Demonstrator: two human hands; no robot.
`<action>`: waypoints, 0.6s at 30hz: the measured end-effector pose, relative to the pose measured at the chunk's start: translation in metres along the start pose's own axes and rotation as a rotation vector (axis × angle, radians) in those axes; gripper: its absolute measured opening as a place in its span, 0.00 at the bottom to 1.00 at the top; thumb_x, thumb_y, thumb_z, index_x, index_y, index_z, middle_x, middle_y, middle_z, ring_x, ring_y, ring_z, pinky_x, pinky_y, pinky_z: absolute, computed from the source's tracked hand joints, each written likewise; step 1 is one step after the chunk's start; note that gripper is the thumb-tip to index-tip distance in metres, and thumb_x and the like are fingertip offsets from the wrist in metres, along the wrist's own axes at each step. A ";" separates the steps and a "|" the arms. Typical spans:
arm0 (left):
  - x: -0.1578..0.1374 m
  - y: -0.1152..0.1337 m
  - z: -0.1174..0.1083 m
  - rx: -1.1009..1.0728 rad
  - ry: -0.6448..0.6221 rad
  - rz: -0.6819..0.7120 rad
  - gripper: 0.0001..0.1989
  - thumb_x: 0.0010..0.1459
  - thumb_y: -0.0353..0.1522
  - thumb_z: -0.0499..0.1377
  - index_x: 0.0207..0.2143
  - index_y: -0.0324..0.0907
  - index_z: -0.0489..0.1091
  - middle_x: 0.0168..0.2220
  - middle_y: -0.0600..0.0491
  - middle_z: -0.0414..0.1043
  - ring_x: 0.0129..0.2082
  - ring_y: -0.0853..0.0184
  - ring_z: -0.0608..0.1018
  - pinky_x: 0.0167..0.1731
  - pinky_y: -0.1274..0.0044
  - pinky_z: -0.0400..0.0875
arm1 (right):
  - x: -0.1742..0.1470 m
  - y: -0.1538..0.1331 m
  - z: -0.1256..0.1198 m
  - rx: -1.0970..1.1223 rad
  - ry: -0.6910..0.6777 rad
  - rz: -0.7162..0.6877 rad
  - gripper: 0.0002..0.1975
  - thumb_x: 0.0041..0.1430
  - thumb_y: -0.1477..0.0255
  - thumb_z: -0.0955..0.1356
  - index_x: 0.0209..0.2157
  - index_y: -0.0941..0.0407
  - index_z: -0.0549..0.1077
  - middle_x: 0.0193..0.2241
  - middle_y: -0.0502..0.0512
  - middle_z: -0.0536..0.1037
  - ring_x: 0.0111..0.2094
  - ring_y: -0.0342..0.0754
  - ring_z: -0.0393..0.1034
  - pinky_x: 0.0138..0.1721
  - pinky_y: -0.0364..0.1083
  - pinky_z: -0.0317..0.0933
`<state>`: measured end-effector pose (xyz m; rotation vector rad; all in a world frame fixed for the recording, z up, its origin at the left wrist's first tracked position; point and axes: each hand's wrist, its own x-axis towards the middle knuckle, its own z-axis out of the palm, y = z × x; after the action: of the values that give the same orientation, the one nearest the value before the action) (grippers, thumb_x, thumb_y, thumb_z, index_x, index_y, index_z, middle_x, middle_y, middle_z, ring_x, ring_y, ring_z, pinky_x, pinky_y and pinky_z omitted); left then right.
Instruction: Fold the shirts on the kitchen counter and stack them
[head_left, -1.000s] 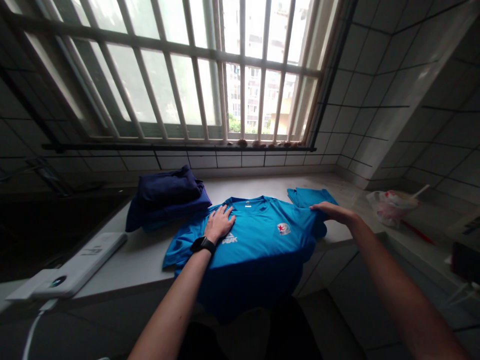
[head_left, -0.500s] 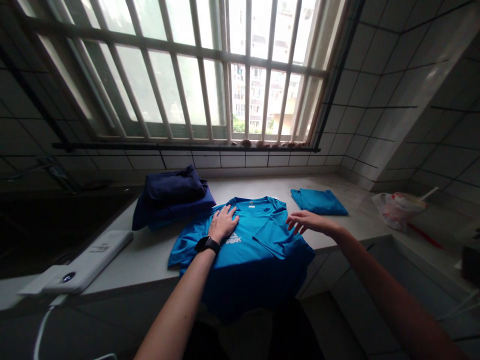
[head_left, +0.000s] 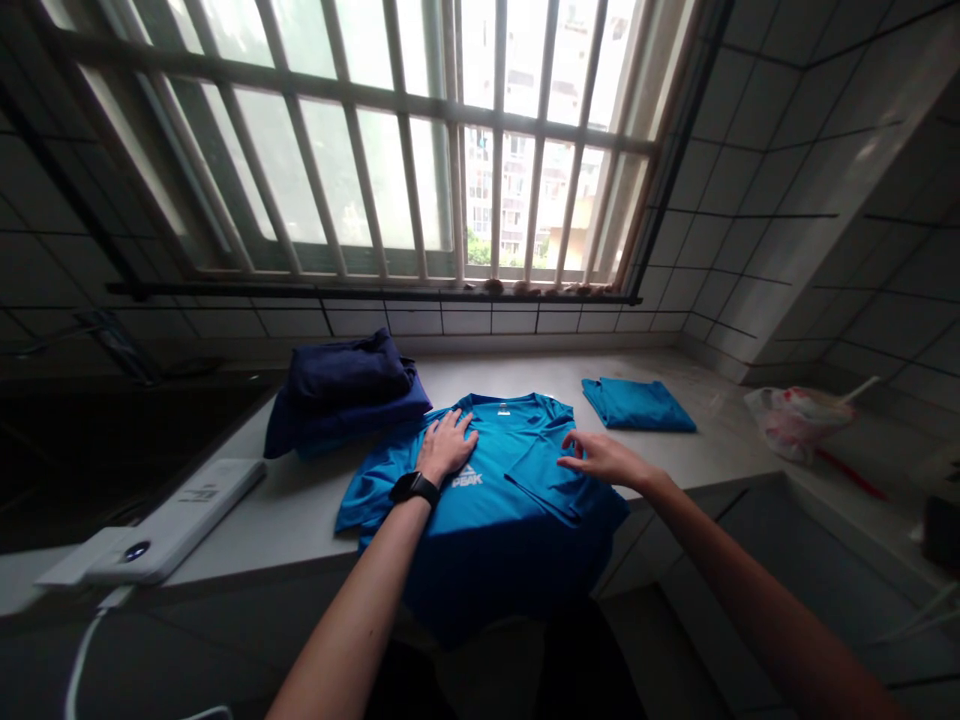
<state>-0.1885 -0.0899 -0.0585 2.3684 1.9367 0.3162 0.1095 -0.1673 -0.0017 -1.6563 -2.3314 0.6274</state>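
A blue T-shirt [head_left: 502,450] with a white logo lies spread on the counter, its lower part hanging over the front edge. On its chest, left of the middle, my left hand [head_left: 448,446] rests flat, fingers stretched out, a black watch [head_left: 414,488] at the wrist. Over the shirt's right side is my right hand [head_left: 604,459], fingers curled and a gap between thumb and forefinger; whether it touches the fabric I cannot tell. The right sleeve [head_left: 551,482] is folded inward across the front.
Folded dark blue clothes [head_left: 349,385] are stacked at the left, and a folded blue garment [head_left: 637,403] lies back right. A white power bank [head_left: 180,525] with a cable sits near the dark sink [head_left: 97,460]. A plastic bag [head_left: 799,418] stands far right, below the barred window [head_left: 420,150].
My right hand has moved slightly left and down over the shirt's right side, its fingers curling more. My left hand stays in place on the shirt.
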 end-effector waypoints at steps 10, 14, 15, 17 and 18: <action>0.003 -0.002 0.007 0.020 0.045 0.001 0.25 0.69 0.41 0.47 0.66 0.48 0.62 0.70 0.50 0.56 0.70 0.61 0.59 0.68 0.67 0.51 | 0.023 -0.011 0.011 -0.220 0.296 0.067 0.11 0.70 0.69 0.60 0.48 0.55 0.71 0.38 0.57 0.80 0.38 0.50 0.74 0.38 0.44 0.59; 0.004 -0.003 0.011 0.033 0.052 0.013 0.26 0.69 0.41 0.46 0.66 0.46 0.61 0.70 0.49 0.56 0.70 0.61 0.58 0.68 0.66 0.51 | 0.005 -0.004 0.008 -0.161 0.158 -0.048 0.12 0.67 0.64 0.65 0.49 0.54 0.71 0.38 0.56 0.80 0.37 0.50 0.74 0.38 0.44 0.61; 0.005 -0.003 0.012 0.030 0.054 0.015 0.26 0.69 0.41 0.46 0.66 0.47 0.61 0.70 0.49 0.56 0.70 0.62 0.58 0.68 0.67 0.50 | -0.002 -0.003 0.008 -0.146 0.099 -0.086 0.13 0.65 0.63 0.67 0.47 0.53 0.72 0.39 0.55 0.79 0.38 0.50 0.74 0.39 0.45 0.61; 0.005 -0.003 0.013 0.017 0.059 0.010 0.25 0.69 0.40 0.47 0.66 0.47 0.62 0.70 0.49 0.56 0.70 0.62 0.58 0.69 0.67 0.49 | -0.016 -0.001 0.009 -0.120 0.010 -0.146 0.15 0.61 0.62 0.70 0.47 0.52 0.73 0.39 0.54 0.79 0.40 0.50 0.73 0.40 0.45 0.62; 0.006 -0.003 0.014 0.008 0.061 0.008 0.25 0.69 0.40 0.47 0.66 0.47 0.62 0.70 0.49 0.56 0.70 0.62 0.58 0.69 0.67 0.49 | -0.022 -0.001 0.010 -0.116 -0.012 -0.164 0.16 0.59 0.63 0.71 0.47 0.52 0.73 0.39 0.53 0.79 0.40 0.49 0.73 0.40 0.44 0.63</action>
<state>-0.1879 -0.0825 -0.0719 2.3997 1.9583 0.3856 0.1116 -0.1902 -0.0086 -1.4891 -2.5233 0.4795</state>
